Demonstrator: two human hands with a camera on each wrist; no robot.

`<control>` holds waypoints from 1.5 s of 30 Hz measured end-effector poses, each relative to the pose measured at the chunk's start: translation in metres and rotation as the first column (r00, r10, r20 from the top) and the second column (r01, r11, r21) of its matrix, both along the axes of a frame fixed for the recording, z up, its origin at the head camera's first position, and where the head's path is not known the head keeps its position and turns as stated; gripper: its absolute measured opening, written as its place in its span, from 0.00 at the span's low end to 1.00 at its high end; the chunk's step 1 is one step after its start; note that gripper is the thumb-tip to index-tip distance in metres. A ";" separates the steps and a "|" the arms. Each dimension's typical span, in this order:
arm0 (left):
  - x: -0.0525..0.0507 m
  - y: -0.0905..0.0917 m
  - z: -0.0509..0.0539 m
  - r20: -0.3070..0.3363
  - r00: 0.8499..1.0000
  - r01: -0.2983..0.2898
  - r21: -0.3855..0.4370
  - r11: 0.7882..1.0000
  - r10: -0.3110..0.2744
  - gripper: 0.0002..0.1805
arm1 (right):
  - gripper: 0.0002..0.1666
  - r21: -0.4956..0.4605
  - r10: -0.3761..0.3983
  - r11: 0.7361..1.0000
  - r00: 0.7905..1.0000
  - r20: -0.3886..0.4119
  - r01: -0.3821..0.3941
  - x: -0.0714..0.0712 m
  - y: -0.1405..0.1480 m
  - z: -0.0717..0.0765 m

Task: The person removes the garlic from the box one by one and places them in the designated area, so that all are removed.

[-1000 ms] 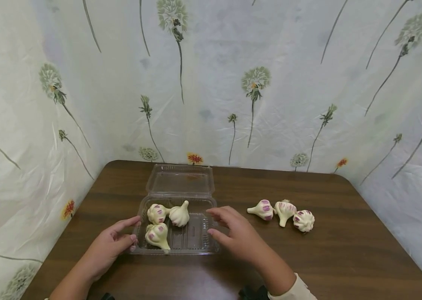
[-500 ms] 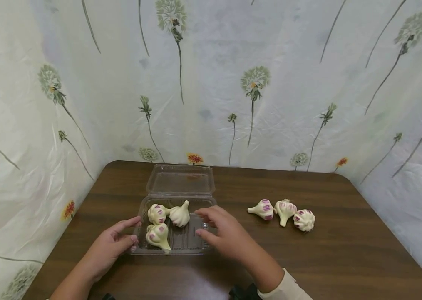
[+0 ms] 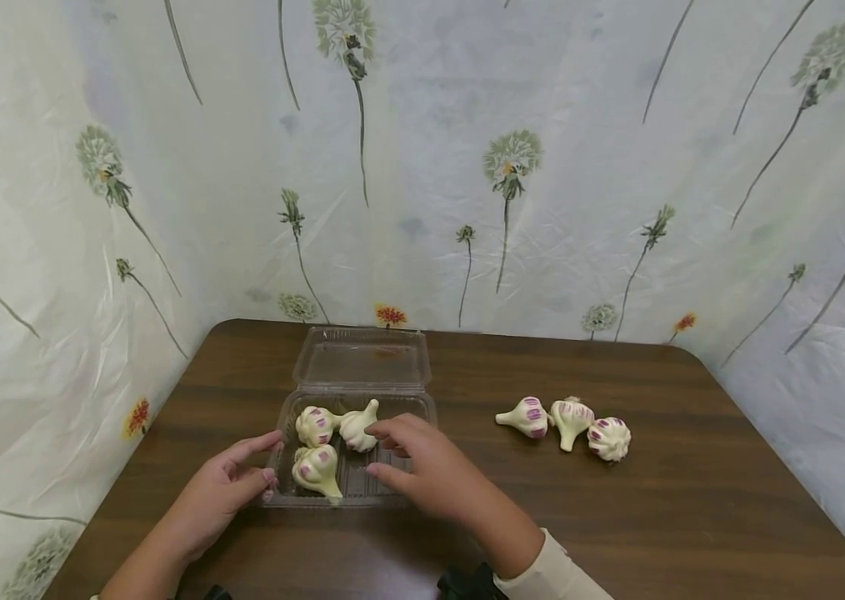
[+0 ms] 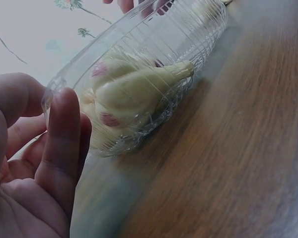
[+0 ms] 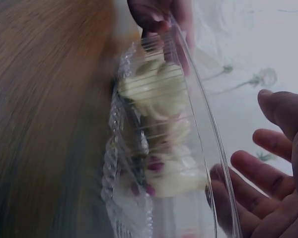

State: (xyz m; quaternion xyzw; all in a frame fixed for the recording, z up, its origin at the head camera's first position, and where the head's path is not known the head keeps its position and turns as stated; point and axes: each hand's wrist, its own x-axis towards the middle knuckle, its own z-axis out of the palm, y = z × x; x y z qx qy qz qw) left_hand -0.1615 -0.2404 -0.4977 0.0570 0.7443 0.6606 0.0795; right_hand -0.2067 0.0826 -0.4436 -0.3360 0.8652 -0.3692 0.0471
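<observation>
Worktop (image 3: 692,492) of dark wood spreads before us, its far edge and two rounded far corners in sight in the head view. Nearer its left far corner than its right one we find a clear plastic box (image 3: 370,502), its lid (image 3: 361,358) hinged open and leaning back toward the far edge.

Three garlic bulbs sit in the left and middle of the box: a purple-streaked bulb (image 3: 314,427) at its far left, a pale bulb (image 3: 357,430) beside that with its stem up, and a front bulb (image 3: 313,469) near its near left corner, stem slanting toward the near wall.

Our left hand (image 3: 220,496) holds the box at its left wall; from the left wrist we see thumb and finger pinching the clear rim. Our right hand (image 3: 430,471) hovers over the right part of the box, thumb and fingers spread apart, tips just beside the pale bulb; whether they touch it we cannot tell.

Toward the worktop's right edge, well apart from the box, three more lie close together: a stem-left bulb (image 3: 529,418), a middle bulb (image 3: 571,421) with its stem toward us, and a streaked round bulb (image 3: 608,439).

Behind the far edge hangs a flower-printed sheet (image 3: 422,167).
</observation>
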 end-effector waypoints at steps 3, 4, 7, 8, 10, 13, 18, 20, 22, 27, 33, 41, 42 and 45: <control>-0.001 -0.002 -0.001 -0.006 1.000 0.009 -0.005 1.000 -0.009 0.33 | 0.28 0.013 0.001 1.000 1.000 0.017 -0.001 -0.001 -0.005 0.000; -0.001 -0.002 -0.001 -0.005 1.000 0.012 -0.006 1.000 -0.012 0.33 | 0.27 0.018 0.001 1.000 1.000 0.021 -0.001 -0.001 -0.007 0.000; -0.001 -0.003 -0.002 -0.007 1.000 0.015 -0.010 1.000 -0.015 0.33 | 0.27 0.036 0.003 0.999 1.000 0.028 -0.004 -0.001 -0.011 -0.001; -0.001 -0.003 -0.002 -0.008 1.000 0.015 -0.009 1.000 -0.015 0.33 | 0.27 0.041 0.005 0.999 1.000 0.027 -0.006 -0.001 -0.013 -0.001; -0.001 -0.003 -0.002 -0.011 1.000 0.013 -0.012 1.000 -0.013 0.33 | 0.28 0.058 0.004 0.998 1.000 0.028 -0.005 -0.001 -0.015 -0.001; -0.001 -0.003 -0.001 -0.017 1.000 0.011 -0.017 1.000 -0.011 0.33 | 0.28 0.080 0.006 0.997 1.000 0.020 -0.007 -0.002 -0.018 -0.002; 0.000 -0.002 0.000 -0.016 1.000 0.003 -0.025 1.000 -0.004 0.33 | 0.28 0.082 0.019 0.996 1.000 0.005 -0.019 -0.002 -0.024 -0.004; 0.000 -0.002 -0.001 -0.016 1.000 0.000 -0.027 1.000 0.000 0.33 | 0.28 0.079 0.015 0.997 1.000 -0.002 -0.015 -0.002 -0.027 -0.003; 0.000 -0.003 -0.001 -0.015 1.000 -0.002 -0.027 1.000 0.002 0.33 | 0.28 0.076 0.008 0.997 1.000 -0.004 -0.008 -0.001 -0.030 -0.003; -0.001 -0.003 -0.002 -0.007 1.000 -0.004 -0.030 1.000 0.004 0.32 | 0.27 0.095 0.000 0.996 1.000 -0.011 0.001 0.001 -0.039 -0.002; -0.001 -0.003 0.001 0.008 1.000 -0.001 -0.051 0.999 0.001 0.32 | 0.26 0.131 -0.001 0.991 1.000 -0.029 0.005 0.000 -0.049 -0.006; -0.001 -0.003 0.001 -0.004 1.000 0.012 -0.037 0.999 -0.012 0.33 | 0.29 0.194 -0.006 0.981 0.999 -0.050 0.015 -0.005 -0.058 -0.011; -0.001 -0.003 0.001 -0.004 1.000 0.010 -0.033 0.999 -0.010 0.33 | 0.30 0.206 -0.007 0.978 0.999 -0.040 0.016 -0.005 -0.059 -0.011; -0.001 -0.003 0.000 0.001 1.000 0.006 -0.030 1.000 -0.006 0.33 | 0.32 0.245 -0.008 0.969 1.000 -0.016 0.011 -0.005 -0.062 -0.011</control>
